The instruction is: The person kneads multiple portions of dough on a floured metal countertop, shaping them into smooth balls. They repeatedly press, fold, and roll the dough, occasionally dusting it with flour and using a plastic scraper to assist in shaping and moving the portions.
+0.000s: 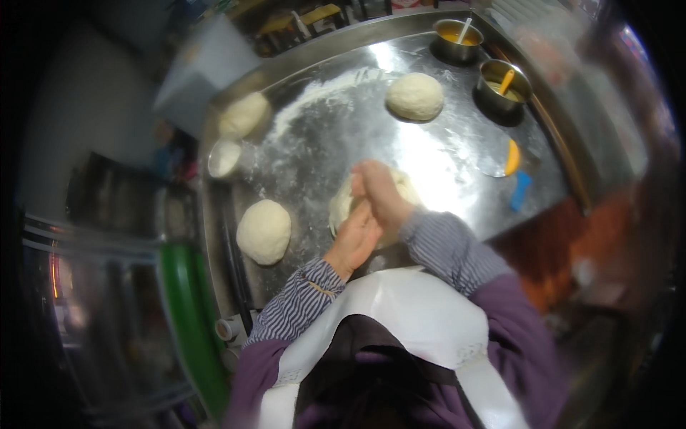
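Observation:
Both my hands meet over a piece of pale dough [340,206] on a floured steel worktop [332,134]. My left hand [355,236] lies at its near side, the fingers reaching under my right hand. My right hand [379,189] is laid across it, its fingers bent over the dough; it is slightly blurred. The hands hide the middle of the dough, so how firmly they hold it is not plain. One round dough ball [263,232] sits to the left, another round ball [415,96] farther back, and a dough lump [244,115] at the back left corner.
A small bowl of flour [224,157] stands at the left edge. At the back right are a metal pot with yellow liquid [458,40] and a second metal pot [504,91] holding an orange-handled utensil. A scraper with an orange handle [512,158] and a blue tool [520,191] lie right.

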### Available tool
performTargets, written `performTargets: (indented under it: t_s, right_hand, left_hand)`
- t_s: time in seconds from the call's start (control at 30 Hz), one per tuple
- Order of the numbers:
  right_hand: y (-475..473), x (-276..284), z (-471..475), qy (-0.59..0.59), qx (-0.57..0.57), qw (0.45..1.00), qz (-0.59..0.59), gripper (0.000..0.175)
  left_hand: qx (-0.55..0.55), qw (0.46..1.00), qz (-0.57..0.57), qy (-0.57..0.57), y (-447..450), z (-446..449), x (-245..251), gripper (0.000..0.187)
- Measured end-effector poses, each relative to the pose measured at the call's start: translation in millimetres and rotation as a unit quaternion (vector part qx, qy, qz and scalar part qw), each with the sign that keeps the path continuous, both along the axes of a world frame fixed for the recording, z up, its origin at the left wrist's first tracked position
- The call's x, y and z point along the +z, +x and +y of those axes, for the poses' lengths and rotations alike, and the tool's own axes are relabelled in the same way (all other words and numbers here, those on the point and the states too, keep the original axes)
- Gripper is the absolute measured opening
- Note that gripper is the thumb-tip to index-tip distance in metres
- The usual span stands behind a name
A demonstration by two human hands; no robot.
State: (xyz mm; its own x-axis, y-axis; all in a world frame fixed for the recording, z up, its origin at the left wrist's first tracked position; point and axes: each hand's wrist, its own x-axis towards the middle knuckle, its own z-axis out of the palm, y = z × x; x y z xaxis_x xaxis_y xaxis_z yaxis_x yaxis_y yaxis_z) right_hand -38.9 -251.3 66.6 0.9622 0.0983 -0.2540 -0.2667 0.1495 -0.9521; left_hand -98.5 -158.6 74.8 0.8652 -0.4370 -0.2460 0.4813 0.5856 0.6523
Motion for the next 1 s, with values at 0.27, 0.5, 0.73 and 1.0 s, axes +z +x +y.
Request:
performTargets:
  t_s: [0.27, 0.5, 0.73, 1.0]
  right_hand:
    - [-9.0, -10.5, -16.6, 0.168, 0.045, 0.984, -0.030, 0.035]
    - [-10.6, -52.3, 13.6, -0.195, -0.050, 0.962, -0.183, 0.024]
    - [-7.9, -30.6, 3.3, -0.181, -0.063, 0.955, -0.227, 0.025]
    - [-48.0, 20.8, 15.2, -0.278, 0.046, 0.894, -0.349, 0.039]
  left_hand:
    - [0.045, 0.992, 0.118, -0.002, 11.8, 20.9, 8.8, 0.077]
    - [0.019, 0.999, 0.015, 0.029, 0.4, 2.0, 17.2, 0.076]
    - [-0.061, 0.991, 0.001, -0.117, -1.5, 6.2, 24.9, 0.078]
    - [-0.095, 0.932, -0.035, -0.348, 14.2, 17.7, -30.6, 0.057]
